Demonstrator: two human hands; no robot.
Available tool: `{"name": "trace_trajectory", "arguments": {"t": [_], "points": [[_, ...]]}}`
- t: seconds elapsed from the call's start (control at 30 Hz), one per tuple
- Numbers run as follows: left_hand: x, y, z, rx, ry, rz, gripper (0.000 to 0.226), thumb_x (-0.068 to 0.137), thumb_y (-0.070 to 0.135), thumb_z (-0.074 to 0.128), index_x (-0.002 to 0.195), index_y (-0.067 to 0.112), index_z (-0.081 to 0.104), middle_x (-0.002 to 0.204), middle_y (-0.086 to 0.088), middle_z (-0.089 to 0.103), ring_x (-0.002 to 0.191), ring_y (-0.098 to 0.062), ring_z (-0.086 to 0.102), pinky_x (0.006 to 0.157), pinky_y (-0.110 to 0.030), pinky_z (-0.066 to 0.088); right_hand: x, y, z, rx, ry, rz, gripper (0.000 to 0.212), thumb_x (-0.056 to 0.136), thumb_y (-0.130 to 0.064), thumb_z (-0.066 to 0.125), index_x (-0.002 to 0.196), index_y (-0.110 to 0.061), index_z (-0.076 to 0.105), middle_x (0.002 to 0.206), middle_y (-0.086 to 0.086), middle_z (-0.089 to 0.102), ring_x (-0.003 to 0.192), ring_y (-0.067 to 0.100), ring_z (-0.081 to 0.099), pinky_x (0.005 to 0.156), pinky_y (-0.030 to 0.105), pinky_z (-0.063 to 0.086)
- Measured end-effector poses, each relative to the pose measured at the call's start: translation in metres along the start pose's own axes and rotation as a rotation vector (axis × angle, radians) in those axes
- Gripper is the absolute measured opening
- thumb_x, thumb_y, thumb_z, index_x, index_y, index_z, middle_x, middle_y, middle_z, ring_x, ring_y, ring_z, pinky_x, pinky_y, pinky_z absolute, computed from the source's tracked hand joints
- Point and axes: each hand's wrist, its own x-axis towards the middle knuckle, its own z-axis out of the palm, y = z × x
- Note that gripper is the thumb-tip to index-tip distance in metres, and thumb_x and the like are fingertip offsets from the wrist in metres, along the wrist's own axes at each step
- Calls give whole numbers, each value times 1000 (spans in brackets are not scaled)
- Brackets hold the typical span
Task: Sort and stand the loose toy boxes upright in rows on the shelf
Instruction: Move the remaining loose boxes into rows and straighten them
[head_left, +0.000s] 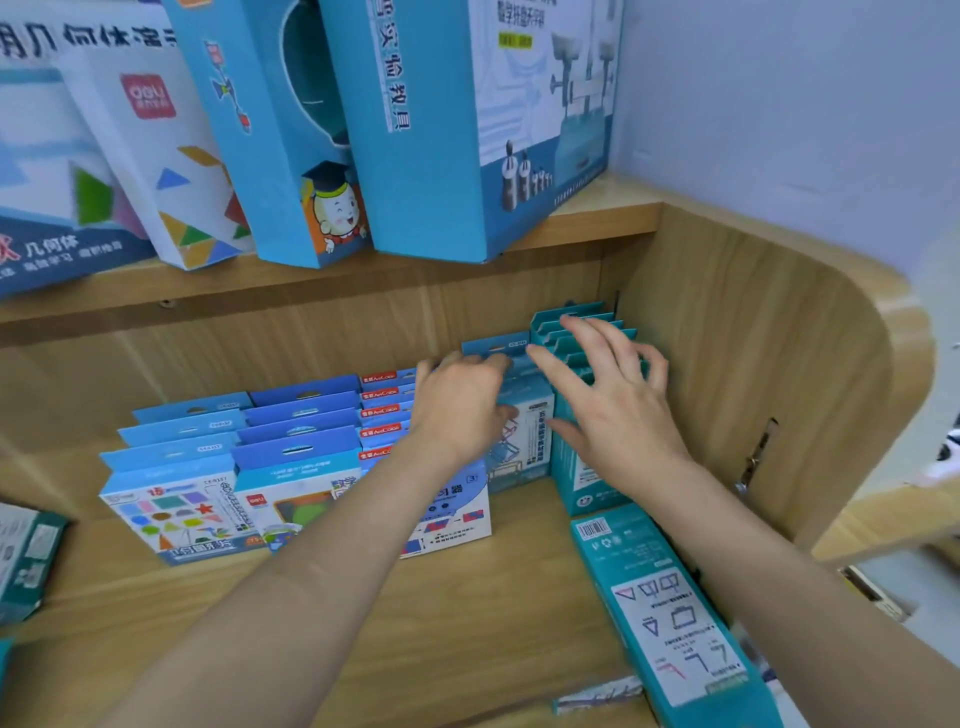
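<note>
Small blue toy boxes (171, 499) stand upright in rows on the lower wooden shelf (441, 623). My left hand (460, 405) reaches into the middle rows, its fingers curled over the top of a pale blue box (524, 441). My right hand (618, 405) hovers with fingers spread over a row of teal boxes (571, 322) standing against the shelf's right wall; it grips nothing that I can see. A long teal box (670, 613) lies flat on the shelf at the front right. Another small box (597, 693) lies flat near the front edge.
Large blue boxes (467, 130) lean on the upper shelf (587, 223) above. A curved wooden side panel (753, 389) closes the right side. A teal box (26, 556) sits at the far left. Bare shelf board lies in front of the rows.
</note>
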Motion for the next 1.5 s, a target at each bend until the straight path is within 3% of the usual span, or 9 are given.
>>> {"name": "trace_trajectory", "arguments": {"t": [0.4, 0.6, 0.77, 0.87, 1.03, 1.13, 1.27, 1.4, 1.5], "points": [[21, 6, 7, 72, -56, -91, 66, 76, 33, 70, 135, 24, 41, 131, -4, 47, 125, -26, 38, 98, -44, 30, -22, 10, -19, 134, 124, 24, 56, 90, -35, 57, 142, -24, 39, 152, 8, 31, 145, 25, 17, 114, 49, 13], [-30, 37, -3, -307, 219, 70, 59, 75, 11, 63, 130, 20, 46, 124, -5, 51, 114, -27, 45, 91, -42, 41, -26, 13, -21, 149, 51, 33, 62, 81, -24, 71, 138, -16, 46, 147, 17, 37, 142, 34, 24, 112, 51, 20], [-52, 70, 28, -660, 10, -40, 38, 84, 27, 67, 112, 23, 42, 114, 4, 58, 100, -18, 58, 79, -35, 47, -27, 13, -22, 180, 117, 122, 52, 71, 3, 73, 119, -5, 56, 124, 24, 50, 120, 41, 47, 88, 46, 51], [-44, 68, 33, -718, 51, -141, 16, 88, 19, 62, 94, 22, 47, 95, 7, 61, 83, -19, 61, 73, -37, 49, -25, 9, -28, 65, 68, 157, 37, 73, 2, 69, 107, -7, 57, 108, 18, 52, 98, 35, 52, 68, 38, 49], [-86, 72, 32, -484, -182, 335, 30, 83, 9, 56, 107, 25, 65, 112, 5, 65, 105, -16, 57, 88, -37, 49, -21, 11, -38, 56, -201, 144, 55, 89, -4, 50, 141, -13, 36, 133, 13, 39, 116, 31, 46, 89, 39, 46], [-124, 89, 50, -311, -542, 599, 69, 80, 43, 65, 141, 33, 35, 150, -1, 35, 136, -22, 29, 111, -40, 32, -25, 15, -42, 151, -281, 143, 72, 85, 4, 51, 148, -18, 24, 148, 11, 27, 119, 32, 51, 92, 38, 46], [-127, 101, 66, -103, -502, 591, 83, 84, 49, 60, 148, 31, 11, 159, -8, 5, 145, -31, 4, 116, -51, 13, -34, 22, -39, 627, -380, 232, 75, 89, 0, 51, 150, -28, 16, 157, 2, 11, 137, 21, 34, 111, 35, 32], [-133, 97, 78, 8, -366, 655, 64, 88, 47, 45, 144, 20, 28, 150, -16, 36, 135, -39, 36, 105, -57, 35, -43, 26, -41, 1007, -336, 373, 66, 95, -17, 54, 148, -37, 18, 151, -14, 25, 132, 2, 32, 114, 33, 30], [-131, 80, 83, -134, -130, 619, 54, 82, 44, 41, 129, 19, 41, 126, -9, 62, 111, -29, 63, 85, -41, 56, -48, 26, -44, 1121, -294, 403, 64, 92, -45, 52, 146, -45, 19, 151, -16, 33, 136, -2, 29, 117, 36, 25]]}}
